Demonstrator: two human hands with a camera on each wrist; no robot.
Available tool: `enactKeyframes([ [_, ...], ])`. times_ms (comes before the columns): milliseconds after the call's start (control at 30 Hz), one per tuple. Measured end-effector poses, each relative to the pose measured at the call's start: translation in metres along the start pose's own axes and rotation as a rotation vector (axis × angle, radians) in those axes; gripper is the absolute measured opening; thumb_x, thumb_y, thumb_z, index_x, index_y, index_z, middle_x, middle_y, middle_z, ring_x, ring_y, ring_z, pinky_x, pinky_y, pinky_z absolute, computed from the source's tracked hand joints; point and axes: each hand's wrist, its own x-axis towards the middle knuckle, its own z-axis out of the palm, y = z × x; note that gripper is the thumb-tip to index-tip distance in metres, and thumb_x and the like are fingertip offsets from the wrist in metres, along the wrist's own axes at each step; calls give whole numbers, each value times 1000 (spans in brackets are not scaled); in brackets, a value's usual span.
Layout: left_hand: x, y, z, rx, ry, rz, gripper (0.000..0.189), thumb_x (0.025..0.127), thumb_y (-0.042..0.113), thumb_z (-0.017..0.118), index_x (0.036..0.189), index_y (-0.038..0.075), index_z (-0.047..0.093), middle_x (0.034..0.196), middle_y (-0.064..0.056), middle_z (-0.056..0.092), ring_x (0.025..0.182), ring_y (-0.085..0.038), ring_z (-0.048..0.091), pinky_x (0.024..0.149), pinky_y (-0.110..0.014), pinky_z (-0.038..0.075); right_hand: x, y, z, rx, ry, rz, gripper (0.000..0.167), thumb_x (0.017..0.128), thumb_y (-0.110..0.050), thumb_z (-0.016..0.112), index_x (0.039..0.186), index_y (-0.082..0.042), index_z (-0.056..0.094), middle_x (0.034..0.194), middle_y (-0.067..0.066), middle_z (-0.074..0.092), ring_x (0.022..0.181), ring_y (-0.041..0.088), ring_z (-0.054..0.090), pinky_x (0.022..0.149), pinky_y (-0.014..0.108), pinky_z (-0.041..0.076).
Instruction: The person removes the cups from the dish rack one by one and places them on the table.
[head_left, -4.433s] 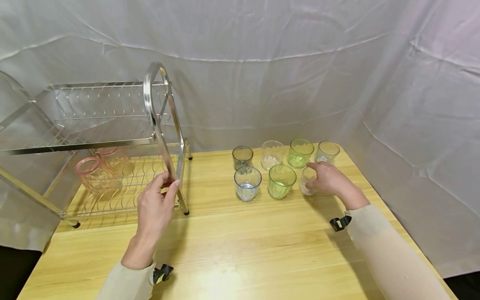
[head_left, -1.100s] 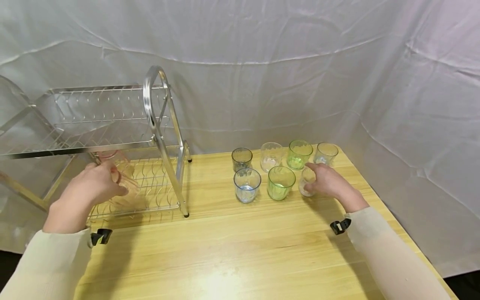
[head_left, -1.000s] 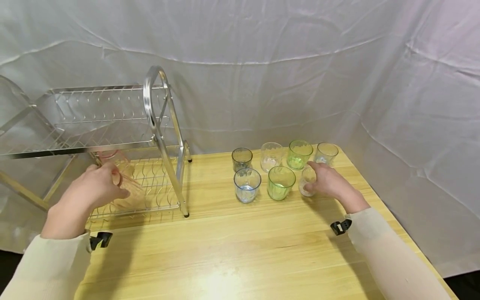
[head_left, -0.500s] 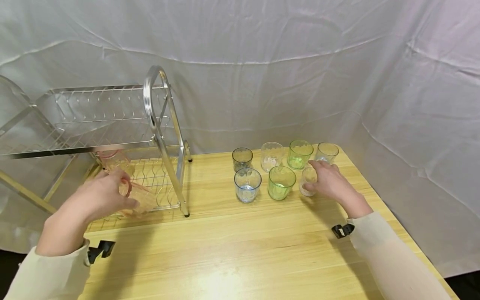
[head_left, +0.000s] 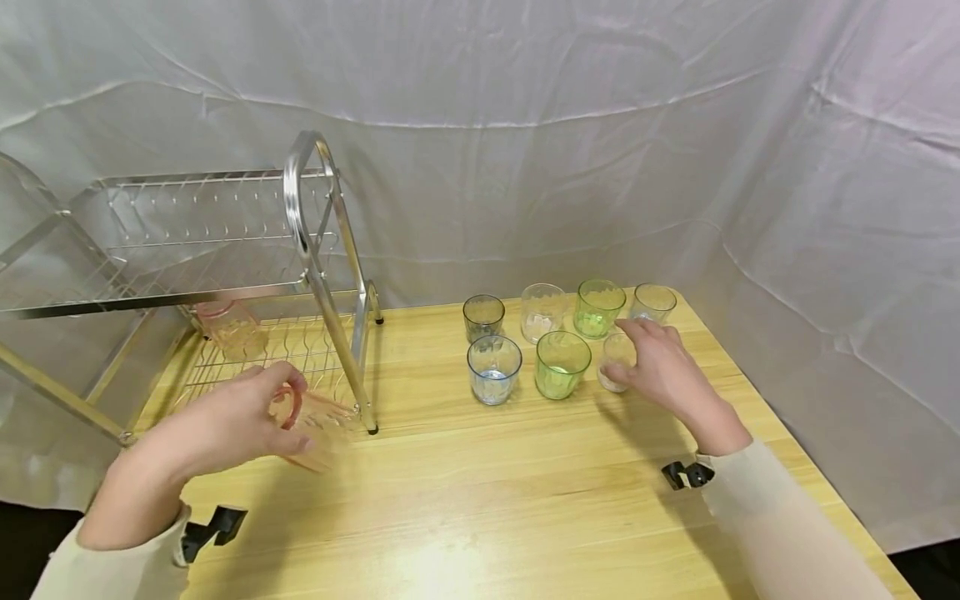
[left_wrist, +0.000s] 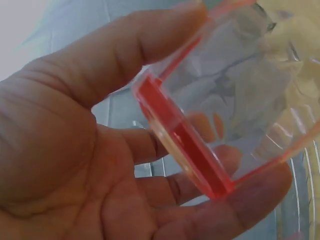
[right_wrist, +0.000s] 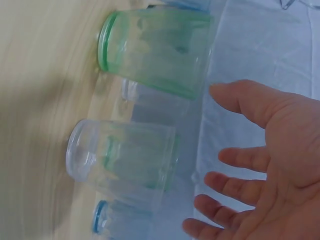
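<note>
My left hand (head_left: 225, 421) grips a pink glass tumbler (head_left: 318, 429), which is tilted with its thick pink base toward the palm. In the left wrist view, the thumb and fingers hold the tumbler (left_wrist: 245, 95) around its base end. It is above the table at the rack's front edge. Over at the right, my right hand (head_left: 667, 367) hovers by a clear glass (head_left: 613, 367). The right wrist view shows its fingers spread and relaxed, apart from the clear glass (right_wrist: 120, 155) and the green glass (right_wrist: 155, 50). Another pink glass (head_left: 232, 333) stands on the rack's lower shelf.
A two-tier metal dish rack (head_left: 341, 325) occupies the left of the wooden table (head_left: 465, 500). Glasses stand in two rows at the right, among them a grey glass (head_left: 483, 317), a blue-rimmed glass (head_left: 493, 375) and a green glass (head_left: 562, 371). A pale curtain (head_left: 480, 192) hangs behind.
My left hand has gone from the rack's post to a pink glass on the lower shelf, gripped it and drawn it out, forward and right. My right hand has stayed by the clear glass.
</note>
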Motion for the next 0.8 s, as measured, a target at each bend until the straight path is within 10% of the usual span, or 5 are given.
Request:
enactKeyframes([
  [333, 0, 30, 27, -218, -21, 187, 66, 80, 40, 92, 129, 13, 58, 103, -3, 59, 92, -18, 58, 73, -30, 52, -17, -24, -5, 119, 199, -66, 59, 96, -26, 78, 144, 1, 59, 144, 28, 60, 136, 50, 50, 112, 68, 40],
  [533, 11, 49, 52, -315, 38, 193, 77, 80, 40, 93, 140, 11, 54, 120, -6, 60, 108, -21, 60, 86, -36, 55, -26, -46, 6, 302, 306, -155, 40, 96, -18, 78, 132, -2, 69, 126, 18, 72, 111, 36, 67, 90, 58, 57],
  [800, 29, 68, 92, -511, 73, 163, 75, 79, 24, 95, 140, 13, 51, 122, -10, 55, 105, -24, 58, 80, -31, 59, -33, -71, 24, 528, 187, -293, 39, 94, -9, 81, 131, -5, 69, 129, 13, 72, 115, 32, 68, 96, 47, 60],
])
